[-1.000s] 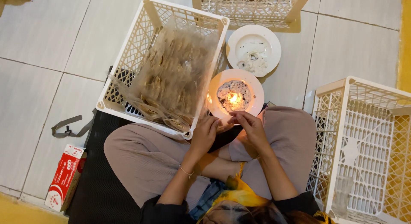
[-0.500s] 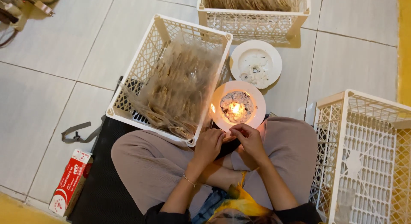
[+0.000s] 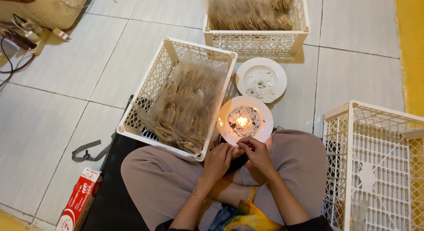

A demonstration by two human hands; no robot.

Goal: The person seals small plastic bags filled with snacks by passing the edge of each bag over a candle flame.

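Showing as hard matt lattice plastic: white openwork crate (image 3: 145, 98). Gleaming as thin, crinkled clear film: packets of tan crackers (image 3: 185, 103). Shining smooth and glazed: round white plate (image 3: 267, 120) under a small flame. Lying glossy: pale floor tiles (image 3: 57, 67). Draping soft and matt: taupe cloth trousers (image 3: 154, 182).

A person sits cross-legged on a black mat (image 3: 110, 204) on a pale tiled floor. The left hand (image 3: 217, 161) and the right hand (image 3: 255, 154) meet over the lap, fingers pinched together on something small that cannot be made out. Just in front of them stands a white round plate with a small burning flame (image 3: 245, 121). Beside it is a white plastic lattice crate filled with clear bags of brown snacks (image 3: 176, 94). A second white plate (image 3: 261, 79) lies behind.
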